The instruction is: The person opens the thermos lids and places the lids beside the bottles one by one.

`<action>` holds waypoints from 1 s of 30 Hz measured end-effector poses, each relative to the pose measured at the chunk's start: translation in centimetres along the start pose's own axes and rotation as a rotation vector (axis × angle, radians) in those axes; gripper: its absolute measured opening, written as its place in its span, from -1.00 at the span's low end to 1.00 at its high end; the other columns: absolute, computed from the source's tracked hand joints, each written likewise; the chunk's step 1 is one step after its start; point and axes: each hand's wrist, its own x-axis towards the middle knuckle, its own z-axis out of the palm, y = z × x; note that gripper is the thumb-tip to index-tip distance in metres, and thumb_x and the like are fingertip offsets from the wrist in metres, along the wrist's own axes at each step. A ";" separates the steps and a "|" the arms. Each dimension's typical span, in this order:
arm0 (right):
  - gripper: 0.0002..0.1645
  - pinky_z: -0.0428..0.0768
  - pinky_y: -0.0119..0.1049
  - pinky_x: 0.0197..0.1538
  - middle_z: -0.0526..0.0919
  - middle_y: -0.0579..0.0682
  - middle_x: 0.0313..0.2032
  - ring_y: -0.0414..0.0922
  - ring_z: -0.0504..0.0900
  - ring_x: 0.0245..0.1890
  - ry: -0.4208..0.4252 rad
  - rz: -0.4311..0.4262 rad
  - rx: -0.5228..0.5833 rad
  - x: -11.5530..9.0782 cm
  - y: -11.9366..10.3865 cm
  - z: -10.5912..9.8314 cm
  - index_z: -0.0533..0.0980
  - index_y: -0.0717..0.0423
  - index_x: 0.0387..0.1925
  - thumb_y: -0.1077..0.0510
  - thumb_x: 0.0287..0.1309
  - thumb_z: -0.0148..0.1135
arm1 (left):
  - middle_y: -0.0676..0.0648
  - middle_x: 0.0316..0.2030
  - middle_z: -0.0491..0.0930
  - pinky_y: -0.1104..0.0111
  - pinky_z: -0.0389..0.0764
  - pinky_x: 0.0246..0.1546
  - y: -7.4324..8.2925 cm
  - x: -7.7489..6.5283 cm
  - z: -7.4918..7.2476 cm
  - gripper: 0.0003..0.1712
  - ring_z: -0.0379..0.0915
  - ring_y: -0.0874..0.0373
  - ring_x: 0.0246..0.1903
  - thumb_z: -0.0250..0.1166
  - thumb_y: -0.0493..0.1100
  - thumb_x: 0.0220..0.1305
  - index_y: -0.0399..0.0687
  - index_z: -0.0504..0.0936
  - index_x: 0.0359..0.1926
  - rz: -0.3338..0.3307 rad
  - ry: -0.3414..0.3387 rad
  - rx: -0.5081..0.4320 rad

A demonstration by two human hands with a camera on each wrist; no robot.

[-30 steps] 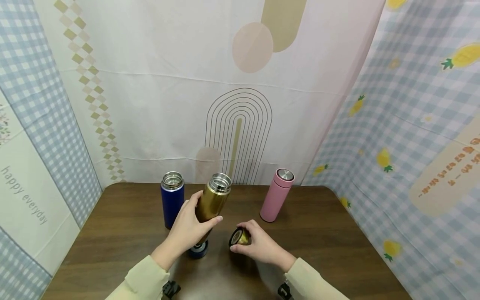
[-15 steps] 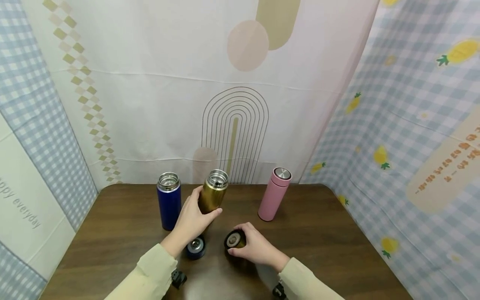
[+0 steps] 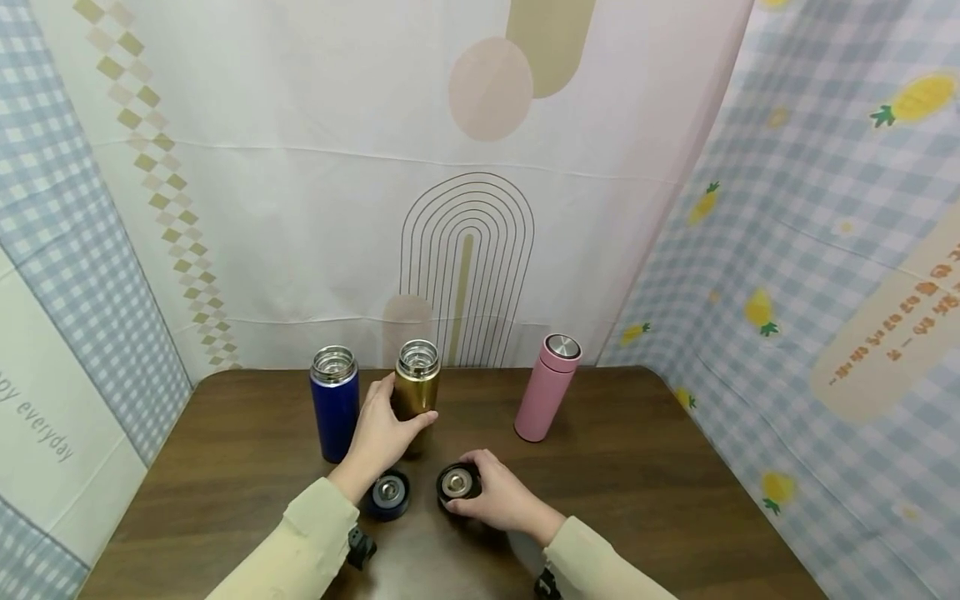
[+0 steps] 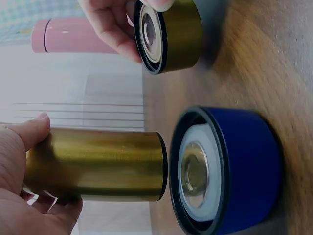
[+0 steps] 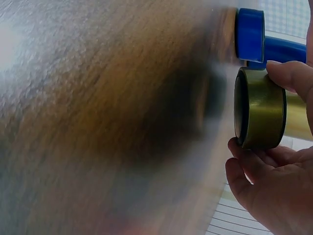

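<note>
My left hand [image 3: 384,427] grips the gold vacuum flask [image 3: 417,393] round its side, thumb towards the right. The flask stands upright, its steel mouth uncovered. Between thumb and fingers, my right hand [image 3: 501,493] pinches the gold lid [image 5: 264,108], its inner side facing up, low over the table. Just in front of the left hand a blue lid [image 3: 387,493] lies upside down on the wood. In the left wrist view that lid overlaps the line of the flask's base. Left of the gold flask stands the blue flask [image 3: 336,418], also uncovered.
A pink flask [image 3: 549,393] with its lid on stands at the back right of the brown wooden table [image 3: 637,500]. Behind the table hangs a pale patterned cloth [image 3: 322,233], and a checked cloth [image 3: 795,275] hangs along the right side.
The gold flask has come down and left, from tilted to upright. The gold lid in my right hand has moved left and turned so that its inner side faces up.
</note>
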 end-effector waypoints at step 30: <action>-0.23 0.38 -0.10 -0.03 0.54 -0.12 -0.11 -0.11 0.50 -0.06 0.017 -0.050 -0.251 1.0 0.6 1.2 0.48 0.09 0.03 -0.23 -0.16 0.51 | -0.19 0.15 0.46 0.05 0.45 0.09 -1.5 1.6 1.7 -0.09 0.42 -0.06 0.10 0.54 0.02 -0.03 -0.12 0.34 0.31 -0.023 -0.078 0.017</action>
